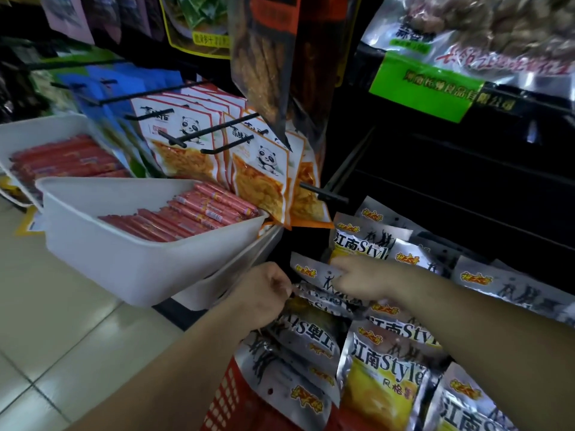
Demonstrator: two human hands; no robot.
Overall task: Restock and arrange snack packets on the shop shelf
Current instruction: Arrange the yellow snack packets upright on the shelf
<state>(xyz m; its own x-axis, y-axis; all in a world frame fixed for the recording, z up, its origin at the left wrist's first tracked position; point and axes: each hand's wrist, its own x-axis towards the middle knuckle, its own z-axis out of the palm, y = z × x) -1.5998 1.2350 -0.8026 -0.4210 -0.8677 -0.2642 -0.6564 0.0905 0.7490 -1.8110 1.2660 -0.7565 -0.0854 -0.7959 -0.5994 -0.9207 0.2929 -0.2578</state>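
Several silver-and-yellow snack packets (382, 368) lie heaped in a red plastic basket (227, 399) at the bottom middle. More of the same packets (361, 241) hang on the low shelf hooks behind. My left hand (264, 293) pinches the edge of a silver packet (311, 297) at the top of the heap, fingers curled. My right hand (361, 275) reaches over the heap and its fingers rest on a hanging silver packet (314, 270); its grip is blurred.
Two white trays (124, 253) of red sausage sticks jut out at the left. Panda-print packets (264, 169) hang on black hooks (323, 194) above the hands. Large bags (466, 42) hang at the top right over dark shelving. Tiled floor (62, 337) lies at the left.
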